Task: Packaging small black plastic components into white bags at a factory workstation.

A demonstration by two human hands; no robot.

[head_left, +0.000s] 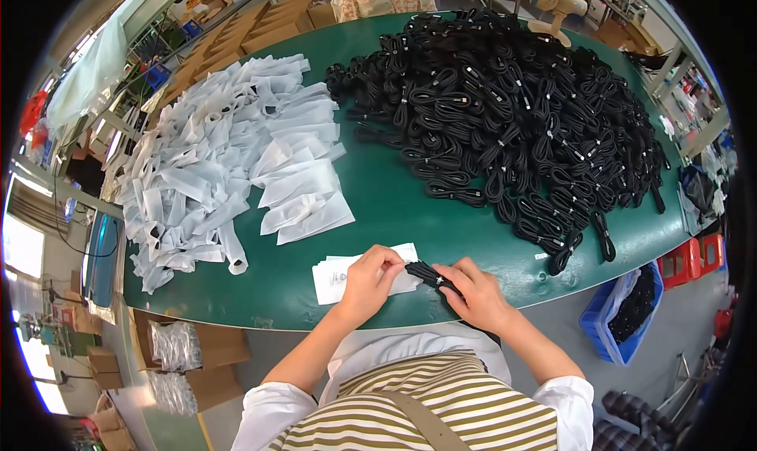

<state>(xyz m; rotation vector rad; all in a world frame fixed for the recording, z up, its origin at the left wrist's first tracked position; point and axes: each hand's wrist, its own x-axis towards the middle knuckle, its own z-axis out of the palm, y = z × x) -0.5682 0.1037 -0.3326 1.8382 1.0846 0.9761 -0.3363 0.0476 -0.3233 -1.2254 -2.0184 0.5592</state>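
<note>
My right hand [476, 295] is closed around a coiled black cable [424, 273] with a tie at its middle. The cable's left end is at the right side of a small stack of flat white plastic bags [327, 281] by the table's front edge. My left hand [369, 281] rests over this stack, thumb and forefinger pinched on the bag's edge beside the cable's tip. The fingers partly hide that edge, so I cannot tell whether the cable's tip is inside the bag.
A large heap of coiled black cables [505, 112] covers the right of the green table [378, 206]. White bags [189, 167] lie heaped at the left, with a neater row [307, 203] beside them. A fan [554, 1] stands at the back. A blue crate [591, 322] sits on the floor right.
</note>
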